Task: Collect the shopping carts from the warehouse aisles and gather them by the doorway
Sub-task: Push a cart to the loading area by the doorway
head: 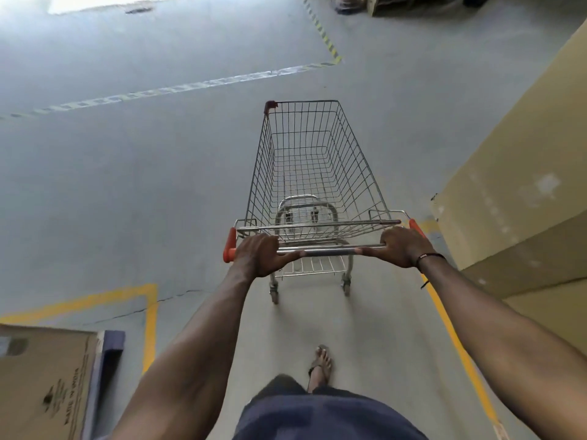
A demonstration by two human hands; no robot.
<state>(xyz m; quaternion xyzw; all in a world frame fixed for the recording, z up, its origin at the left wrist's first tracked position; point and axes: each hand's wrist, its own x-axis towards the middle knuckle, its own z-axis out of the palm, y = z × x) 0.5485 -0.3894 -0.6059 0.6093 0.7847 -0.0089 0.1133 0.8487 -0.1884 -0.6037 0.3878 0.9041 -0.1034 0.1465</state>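
Empty silver wire shopping cart with orange corner caps (313, 173) sits mid-aisle on grey concrete floor (127, 185), just ahead of person. Left hand (259, 254) and right hand (401, 247) clenched around chrome handle bar (330, 250) — spread wide toward ends, likely for steering. Tall tan cardboard box (514, 173) close on right; cart kept clear. Doorway not visible.

Bare arms with no sleeves. A thin dark string band (427, 257) circles the right wrist. Dark blue shorts (320, 417), one sandal (319, 365).
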